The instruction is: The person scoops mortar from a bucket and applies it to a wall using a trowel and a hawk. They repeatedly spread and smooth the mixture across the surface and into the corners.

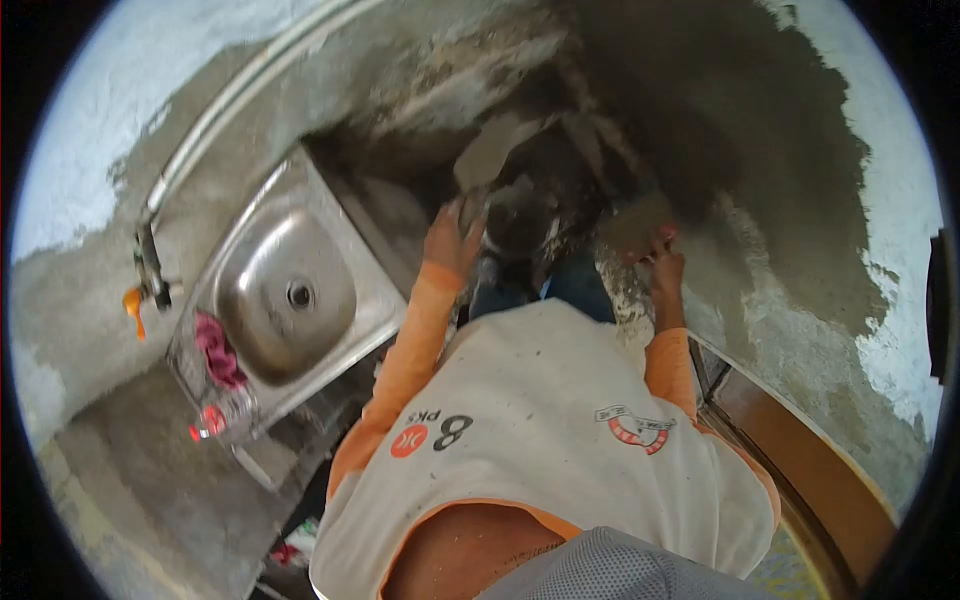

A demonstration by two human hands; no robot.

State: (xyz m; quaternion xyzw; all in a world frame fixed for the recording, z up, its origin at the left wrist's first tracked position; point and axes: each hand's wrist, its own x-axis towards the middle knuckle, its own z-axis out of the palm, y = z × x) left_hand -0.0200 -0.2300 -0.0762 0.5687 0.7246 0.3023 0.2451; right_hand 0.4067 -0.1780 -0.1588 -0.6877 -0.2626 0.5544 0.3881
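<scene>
My right hand (663, 268) is closed round the reddish handle of a plastering trowel (635, 228). The trowel's flat blade is coated grey and lies close to the wet-looking wall on the right. Grey smears cover the fingers of my left hand (455, 238), which point forward with a gap between them; I make out nothing held in them. Just right of that hand, in front of my legs, is a dark round container (522, 215) with grey mortar in it. Beyond it a pale grey patch of mortar (488, 150) shows, its support hard to tell in the shadow.
A steel sink (290, 290) stands at the left, with a dark pink cloth (218, 350) and a clear red-capped bottle (225, 415) on its edge. An orange-handled tap (140, 300) sticks out from the wall. Brown door-like panel (800, 450) at right. Dark fresh plaster (760, 130) covers the right wall.
</scene>
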